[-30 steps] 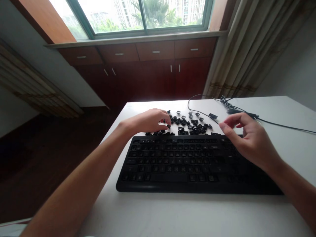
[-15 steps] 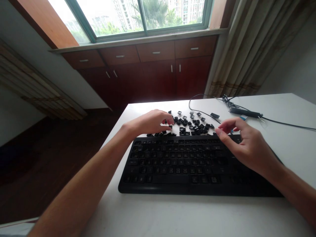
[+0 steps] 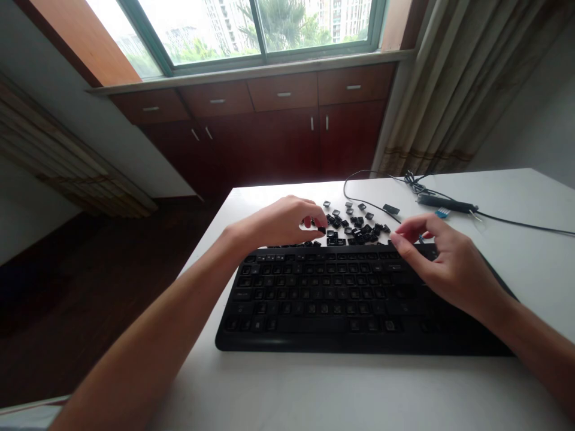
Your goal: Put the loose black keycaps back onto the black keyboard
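Just beyond the keyboard (image 3: pixel 309 326), loose keycaps (image 3: pixel 367 233) lie scattered on the white surface (image 3: pixel 287 386), presumably placed for easy reach. The left hand (image 3: pixel 290 216) pinches one small black keycap (image 3: pixel 321 230) between thumb and fingers, likely because a fuller grip would smother it; the right hand (image 3: pixel 449 254) curls narrowly over the keyboard, though I cannot tell whether it holds anything

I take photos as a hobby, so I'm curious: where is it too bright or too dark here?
Head view: the window glares, washed nearly white in places; same view: the black keyboard is dim, most lettering unreadable; same view: the floor at left sinks into shadow.
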